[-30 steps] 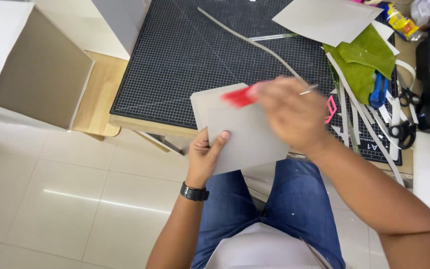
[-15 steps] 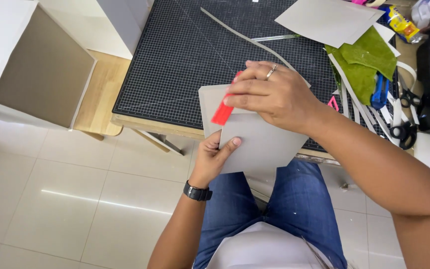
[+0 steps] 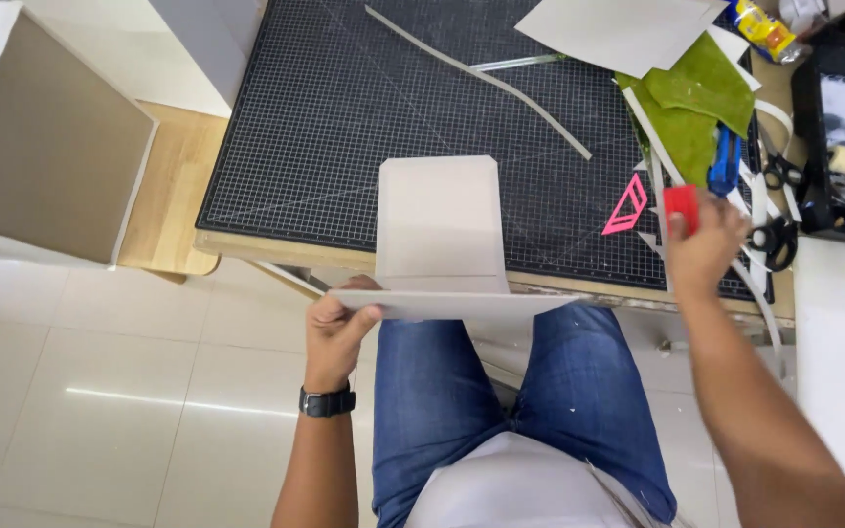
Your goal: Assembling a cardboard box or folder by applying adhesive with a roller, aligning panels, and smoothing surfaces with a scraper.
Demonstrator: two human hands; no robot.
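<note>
Folded grey card (image 3: 440, 235) sat at the near edge of the cutting mat (image 3: 344, 117), one flap flat on the mat, the other tipped toward the person along a crease over the lap. Left hand (image 3: 336, 328) was clamped on the near flap's left corner, thumb on top, fingers under. Flat flap pointed to 12 o'clock; crease and the card's long axis ran 9 to 3. Best handling, I'd judge: keep the crease parallel to the mat edge and the grip close to the fold. Pink triangle (image 3: 626, 207) lay at 2 o'clock. Right hand (image 3: 704, 249) was closed on a red scraper (image 3: 681, 207), well apart from the card.
</note>
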